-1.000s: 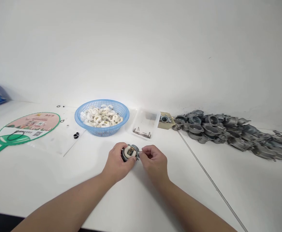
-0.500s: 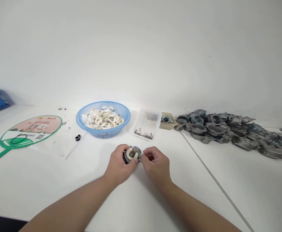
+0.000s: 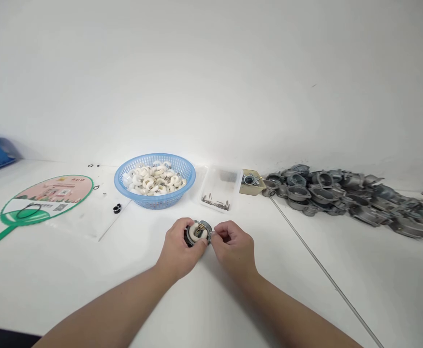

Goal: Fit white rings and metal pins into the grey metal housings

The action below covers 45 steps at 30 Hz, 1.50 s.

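My left hand (image 3: 179, 249) is closed around a grey carburetor body (image 3: 206, 225), gripping it from the left with the thumb on its near side. A white C-shaped float (image 3: 194, 232) lies in the upturned opening, with small brass parts in the middle. At the right edge of the body, my right hand (image 3: 235, 246) has thumb and forefinger pinched together, touching the rim. Whatever those fingertips hold, if anything, is too small or hidden to make out.
Behind the hands stand a blue basket (image 3: 155, 203) of white floats, a clear tray (image 3: 221, 181) with thin metal pins and a cardboard box (image 3: 249, 189). Grey castings (image 3: 322, 193) are heaped at right, near a long rod (image 3: 323, 270). A fan (image 3: 48, 198) lies left.
The camera view has shifted very slightly. Both hands keep the same grip and place, and the carburetor body stays between them.
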Tool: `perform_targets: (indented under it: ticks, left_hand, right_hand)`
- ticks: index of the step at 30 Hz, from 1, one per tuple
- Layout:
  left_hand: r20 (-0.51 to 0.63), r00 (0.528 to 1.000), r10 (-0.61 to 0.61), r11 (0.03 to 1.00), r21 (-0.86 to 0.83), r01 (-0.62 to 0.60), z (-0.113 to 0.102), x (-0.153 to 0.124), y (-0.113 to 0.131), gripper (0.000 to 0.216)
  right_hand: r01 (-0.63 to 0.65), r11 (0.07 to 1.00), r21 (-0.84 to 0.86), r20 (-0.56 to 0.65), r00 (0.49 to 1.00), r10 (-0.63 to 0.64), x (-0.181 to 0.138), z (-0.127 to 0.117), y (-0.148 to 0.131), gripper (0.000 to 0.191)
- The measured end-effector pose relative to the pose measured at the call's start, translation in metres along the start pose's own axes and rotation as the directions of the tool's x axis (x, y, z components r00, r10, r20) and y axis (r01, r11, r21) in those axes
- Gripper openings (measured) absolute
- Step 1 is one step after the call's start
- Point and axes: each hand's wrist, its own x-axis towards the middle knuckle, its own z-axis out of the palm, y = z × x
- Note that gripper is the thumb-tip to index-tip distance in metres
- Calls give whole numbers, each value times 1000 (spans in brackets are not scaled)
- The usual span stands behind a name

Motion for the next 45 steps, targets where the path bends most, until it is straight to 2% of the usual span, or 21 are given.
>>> perform_targets:
  ticks: [13,19,24,37,45]
  left_hand:
    - [17,1000,5,1000,-4,-5,-1,1,1,21]
    - [5,1000,16,1000,21,-16,-1,1,3,20]
    - [20,999,36,999,31,-37,-1,0,5,21]
    - [34,999,11,1000,5,-11,-2,-1,7,23]
    - [30,1000,8,1000,-7,-8,-1,-1,5,22]
  right_hand:
    - [42,999,-20,22,999,-42,1,0,4,6]
    - [159,984,-78,43,987,-156,2,-1,7,7]
    - [85,989,-121,32,996,-82,3,-2,2,7]
    - [112,991,-68,10,994,-112,0,-5,0,7]
    - [85,995,-59,14,996,-84,1,-5,2,8]
